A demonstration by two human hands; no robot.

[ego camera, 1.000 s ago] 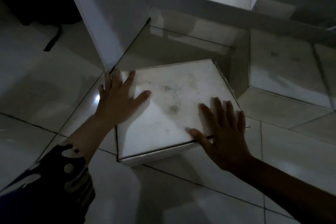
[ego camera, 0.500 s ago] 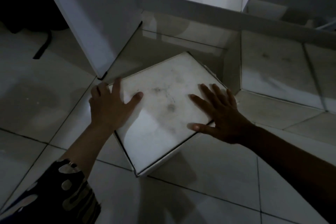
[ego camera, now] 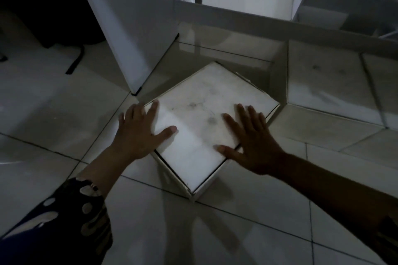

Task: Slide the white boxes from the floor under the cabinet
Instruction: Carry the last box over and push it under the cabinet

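A flat white box (ego camera: pixel 200 114) with grey smudges on its lid lies on the tiled floor, turned so one corner points toward me and the far corner reaches into the gap under the white cabinet (ego camera: pixel 133 28). My left hand (ego camera: pixel 140 133) lies flat on the box's left edge, fingers spread, thumb on the lid. My right hand (ego camera: pixel 249 140) presses flat on the right side of the lid, fingers straight. A second white box (ego camera: pixel 318 88) sits to the right, under the cabinet's low rail.
The cabinet's side panel stands at the left of the gap, its foot (ego camera: pixel 135 90) close to the box's left corner. A grey horizontal rail (ego camera: pixel 237 17) crosses above the gap. Glossy tiled floor (ego camera: pixel 237 232) spreads around; a dark strap (ego camera: pixel 75 62) lies at far left.
The box has turned clockwise, from nearly square-on to a diamond, with its far corner moving in under the cabinet. Both hands stayed flat on it and followed the turn.
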